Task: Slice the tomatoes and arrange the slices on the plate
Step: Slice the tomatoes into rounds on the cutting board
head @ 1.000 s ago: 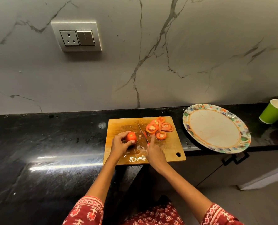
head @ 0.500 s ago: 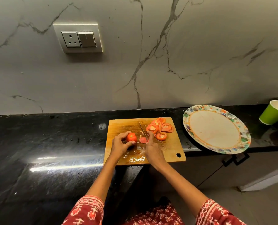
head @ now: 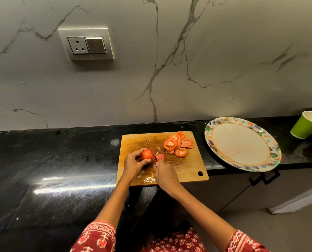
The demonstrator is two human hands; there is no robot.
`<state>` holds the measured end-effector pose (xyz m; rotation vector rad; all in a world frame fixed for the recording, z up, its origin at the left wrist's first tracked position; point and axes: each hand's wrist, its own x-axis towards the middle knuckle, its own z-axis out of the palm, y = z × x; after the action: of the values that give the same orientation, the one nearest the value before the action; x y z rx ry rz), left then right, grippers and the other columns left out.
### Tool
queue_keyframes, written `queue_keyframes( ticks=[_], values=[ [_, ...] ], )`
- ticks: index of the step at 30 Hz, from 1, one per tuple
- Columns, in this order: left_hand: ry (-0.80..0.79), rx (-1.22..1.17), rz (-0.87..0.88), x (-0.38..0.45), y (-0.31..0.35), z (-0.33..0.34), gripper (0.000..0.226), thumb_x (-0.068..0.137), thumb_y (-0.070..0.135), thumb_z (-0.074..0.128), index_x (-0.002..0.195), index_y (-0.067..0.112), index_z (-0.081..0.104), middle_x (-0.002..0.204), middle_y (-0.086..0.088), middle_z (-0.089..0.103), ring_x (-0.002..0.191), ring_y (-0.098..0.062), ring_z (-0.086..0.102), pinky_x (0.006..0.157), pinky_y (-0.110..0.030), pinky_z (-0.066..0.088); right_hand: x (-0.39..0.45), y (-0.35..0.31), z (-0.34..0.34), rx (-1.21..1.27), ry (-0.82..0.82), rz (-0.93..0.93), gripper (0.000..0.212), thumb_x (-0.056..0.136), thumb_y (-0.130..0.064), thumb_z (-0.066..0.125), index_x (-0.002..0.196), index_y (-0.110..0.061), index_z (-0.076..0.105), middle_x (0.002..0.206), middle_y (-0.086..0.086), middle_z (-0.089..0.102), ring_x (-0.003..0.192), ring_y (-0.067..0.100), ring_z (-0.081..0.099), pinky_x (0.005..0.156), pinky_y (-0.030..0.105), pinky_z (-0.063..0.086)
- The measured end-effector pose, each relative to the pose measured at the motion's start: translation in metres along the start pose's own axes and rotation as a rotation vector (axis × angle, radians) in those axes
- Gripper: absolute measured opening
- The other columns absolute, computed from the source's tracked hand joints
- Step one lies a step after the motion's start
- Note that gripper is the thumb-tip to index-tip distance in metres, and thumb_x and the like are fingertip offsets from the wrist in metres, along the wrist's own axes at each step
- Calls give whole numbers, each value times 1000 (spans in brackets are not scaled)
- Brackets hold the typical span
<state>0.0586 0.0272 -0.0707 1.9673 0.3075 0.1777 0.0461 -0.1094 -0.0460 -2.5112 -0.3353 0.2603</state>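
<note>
Two hands work over the wooden cutting board [head: 188, 171]. I see my left hand [head: 133, 163] with fingers curled around the tomato [head: 146, 154] near the board's middle. My right hand [head: 165, 174] grips the knife [head: 150, 147], its blade against the tomato's right side. One fresh slice [head: 159, 156] lies just right of the blade; more slices [head: 179, 145] overlap at the board's far right corner. Right of the board sits the floral-rimmed plate [head: 211, 133], without slices. No writing is readable.

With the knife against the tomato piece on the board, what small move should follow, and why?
Probably draw the knife down through the tomato piece that the left hand steadies. The right hand grips the handle, the blade sits beside a fresh slice, and the plate holds no slices.
</note>
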Motion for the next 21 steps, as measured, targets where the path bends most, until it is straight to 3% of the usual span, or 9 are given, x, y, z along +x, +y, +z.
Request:
queue_keyframes(
  ticks=[7,17,21],
  values=[
    [5,55,2,1,4,3,55,71,6,76,123,7,57,128,-12,56,121,-24,49,99,-33,41,-5,-4,-2,-23,8,29,33,103,-19,24,120,-1,45,106,20,61,100,35,58,72,34,38],
    [40,103,11,0,9,6,55,72,6,75,123,4,56,128,-13,56,120,-24,50,89,-21,38,-5,-14,-5,-74,-48,91,30,99,-8,33,127,-2,39,116,19,57,110,34,54,85,40,44],
    [33,133,61,-1,10,9,52,69,4,77,118,4,60,123,-14,59,118,-25,53,90,-20,40,3,-19,-7,-45,-33,106,29,97,-10,41,125,-1,40,117,19,58,109,34,56,79,36,43]
  ],
)
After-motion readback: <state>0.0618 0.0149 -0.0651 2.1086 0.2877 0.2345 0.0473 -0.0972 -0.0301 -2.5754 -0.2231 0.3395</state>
